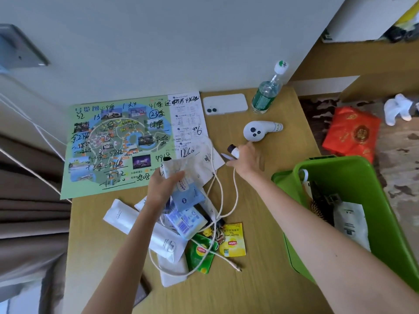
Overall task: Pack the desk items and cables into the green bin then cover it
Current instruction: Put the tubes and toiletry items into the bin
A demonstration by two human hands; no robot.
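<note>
**A:** Where does the green bin (353, 168) stand?

**B:** At the near right, against the right edge of the worktop (260, 288). Its mouth is open, with a hairbrush (317, 209) and a white pouch (349, 223) already inside. The flat green piece (278, 177) under its far-left corner is probably the lid.

**A:** And the hands?

**B:** The right hand (248, 160) is stretched out beyond the bin and to its left, fingers curled round a small white tube (234, 151) with a black cap. The white cable (221, 196) runs out from under that hand, but I cannot tell whether it is gripped too. The left hand (163, 186) pinches a blue-and-white wipes pack (189, 194) over the heap.

**A:** So how should this step be done well?

**B:** I would carry the tube straight to the bin and mind the cable. It loops through the heap, across the green Lipton sachet (200, 252) and close by the yellow Lipton sachet (233, 240), so a tug could drag them off the near edge. It is better to gather the cable into a coil first. The wipes pack should lie flat beside the pouch, so the lid can sit level.

**A:** What is left to pack?

**B:** A good deal. There are the long white sachets (122, 217) at the near left and the white gadget (256, 130) just beyond the right hand. The white phone (224, 104) and the water bottle (266, 94) are at the far edge, and the scribbled map (118, 143) is at the far left.
</note>
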